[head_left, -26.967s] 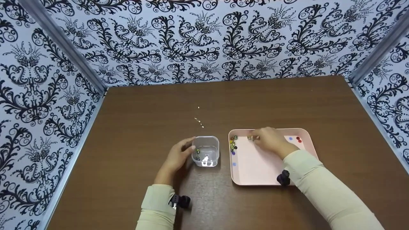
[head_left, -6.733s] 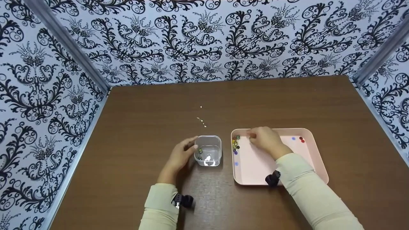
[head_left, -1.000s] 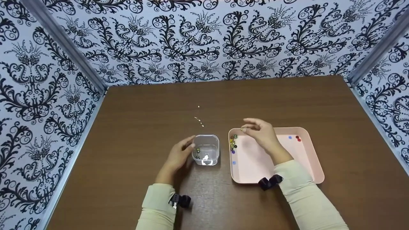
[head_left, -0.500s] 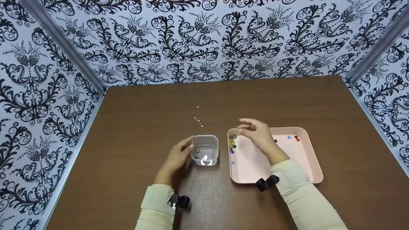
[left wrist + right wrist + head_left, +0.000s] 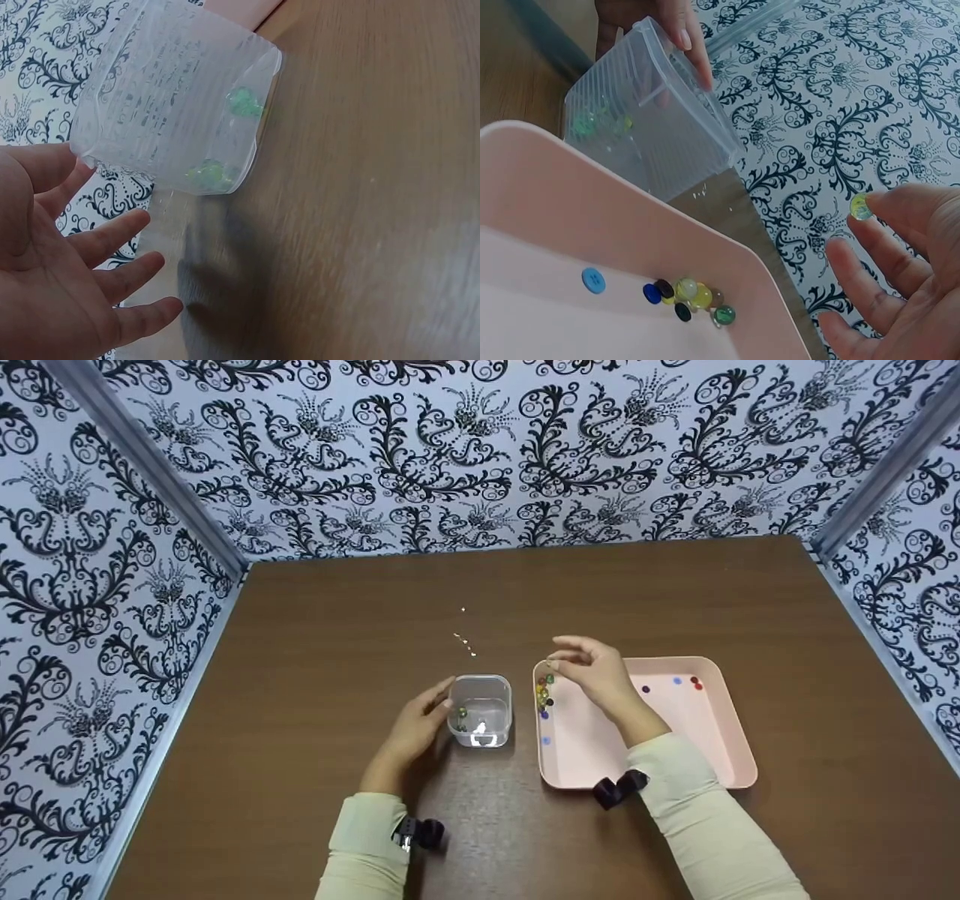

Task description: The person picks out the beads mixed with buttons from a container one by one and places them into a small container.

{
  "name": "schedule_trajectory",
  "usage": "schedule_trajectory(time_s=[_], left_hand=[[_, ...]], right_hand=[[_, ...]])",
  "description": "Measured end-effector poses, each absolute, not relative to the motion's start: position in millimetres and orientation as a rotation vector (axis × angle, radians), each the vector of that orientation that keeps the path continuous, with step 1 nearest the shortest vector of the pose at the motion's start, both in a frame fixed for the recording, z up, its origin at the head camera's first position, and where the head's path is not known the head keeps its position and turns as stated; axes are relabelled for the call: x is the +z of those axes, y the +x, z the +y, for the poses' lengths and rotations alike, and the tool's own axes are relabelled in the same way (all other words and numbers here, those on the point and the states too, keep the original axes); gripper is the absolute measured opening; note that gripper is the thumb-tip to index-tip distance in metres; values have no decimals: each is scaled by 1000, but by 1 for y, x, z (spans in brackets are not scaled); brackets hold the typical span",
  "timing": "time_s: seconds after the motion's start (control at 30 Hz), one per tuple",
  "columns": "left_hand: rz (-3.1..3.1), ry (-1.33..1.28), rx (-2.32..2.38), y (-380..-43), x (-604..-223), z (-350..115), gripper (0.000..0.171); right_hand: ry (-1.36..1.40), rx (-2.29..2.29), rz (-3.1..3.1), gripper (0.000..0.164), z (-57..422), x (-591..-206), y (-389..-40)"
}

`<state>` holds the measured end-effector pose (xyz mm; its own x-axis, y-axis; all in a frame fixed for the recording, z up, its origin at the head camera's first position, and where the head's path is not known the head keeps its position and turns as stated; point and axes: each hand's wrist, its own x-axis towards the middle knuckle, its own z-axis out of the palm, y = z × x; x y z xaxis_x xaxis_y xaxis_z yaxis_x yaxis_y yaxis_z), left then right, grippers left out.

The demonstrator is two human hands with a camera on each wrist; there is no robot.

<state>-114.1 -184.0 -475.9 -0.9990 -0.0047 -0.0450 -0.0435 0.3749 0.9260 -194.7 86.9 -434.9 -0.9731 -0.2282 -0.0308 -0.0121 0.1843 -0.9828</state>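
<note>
My left hand (image 5: 411, 729) rests thumb and forefinger at the rim of a clear plastic container (image 5: 496, 712); its other fingers are spread loosely, as the left wrist view shows. A green marble (image 5: 244, 102) and a yellow-green marble (image 5: 210, 175) lie inside the container. Above the far left corner of the pink tray (image 5: 592, 754), my right hand (image 5: 600, 675) pinches a clear yellow-green marble (image 5: 861, 206) between thumb and forefinger, its remaining fingers bent and apart. Along the tray's left wall lie several marbles (image 5: 702, 295) with dark and blue buttons around them.
A light blue button (image 5: 593, 280) lies separately near the tray's left wall. Farther right in the tray are a dark button (image 5: 646, 688), a pale blue button (image 5: 677, 680) and red buttons (image 5: 697, 683). Patterned walls (image 5: 465, 457) enclose the brown table (image 5: 337, 622).
Having risen from the tray's far side with the marble, my right hand has drifted left toward the container, uncovering the dark button. My left hand has kept its place at the rim.
</note>
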Motion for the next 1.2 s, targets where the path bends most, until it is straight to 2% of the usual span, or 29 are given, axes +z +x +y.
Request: schedule_trajectory(time_s=[1.2], left_hand=[[2602,-67,1712,-113,-474,-183,41]], right_hand=[[-240,-1971,2186,33,57,-439,-186]])
